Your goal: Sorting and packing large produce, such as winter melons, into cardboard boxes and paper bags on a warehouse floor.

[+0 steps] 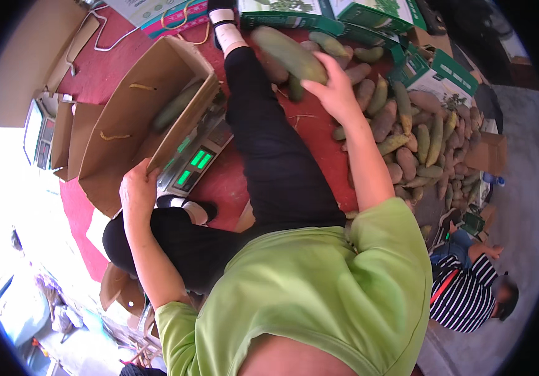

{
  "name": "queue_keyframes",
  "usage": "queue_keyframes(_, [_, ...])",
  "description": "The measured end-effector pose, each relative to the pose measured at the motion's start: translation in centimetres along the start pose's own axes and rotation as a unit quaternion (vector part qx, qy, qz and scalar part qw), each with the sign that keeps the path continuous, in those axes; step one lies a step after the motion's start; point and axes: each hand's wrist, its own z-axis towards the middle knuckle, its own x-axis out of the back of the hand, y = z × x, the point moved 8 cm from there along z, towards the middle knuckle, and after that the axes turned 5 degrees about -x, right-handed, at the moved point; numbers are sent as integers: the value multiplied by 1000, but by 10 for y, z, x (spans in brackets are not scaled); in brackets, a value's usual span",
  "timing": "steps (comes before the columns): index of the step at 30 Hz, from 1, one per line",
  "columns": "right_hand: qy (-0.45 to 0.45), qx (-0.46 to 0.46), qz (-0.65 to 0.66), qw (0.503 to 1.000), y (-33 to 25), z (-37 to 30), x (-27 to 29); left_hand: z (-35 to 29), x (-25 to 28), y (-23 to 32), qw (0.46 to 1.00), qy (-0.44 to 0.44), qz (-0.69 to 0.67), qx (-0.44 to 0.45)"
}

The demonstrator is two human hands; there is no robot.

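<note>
green shirt (307, 276) nearest, right fingers (331, 66) grip one end of a long gourd (285, 50), left fingers (136, 172) a carton (116, 113)

At the upper left, we identify a white cable (113, 50) on the red floor covering (100, 70) and, to its right, a pink-and-blue carton (195, 16). Along the top edge, we locate a green-and-white carton (282, 7) printed with leafy greens. At the lower right, we note a person in a black-and-white striped shirt (466, 294) against the grey floor (521, 125).
</note>
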Motion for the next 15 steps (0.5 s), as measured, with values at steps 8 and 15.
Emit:
queue_keyframes(8, [-127, 206, -190, 951, -174, 14, -140, -1, 0, 1, 999, -1, -23, -22])
queue_keyframes(15, [-122, 236, -190, 945, -176, -19, -225, 2, -5, 4, 999, -7, -13, -41])
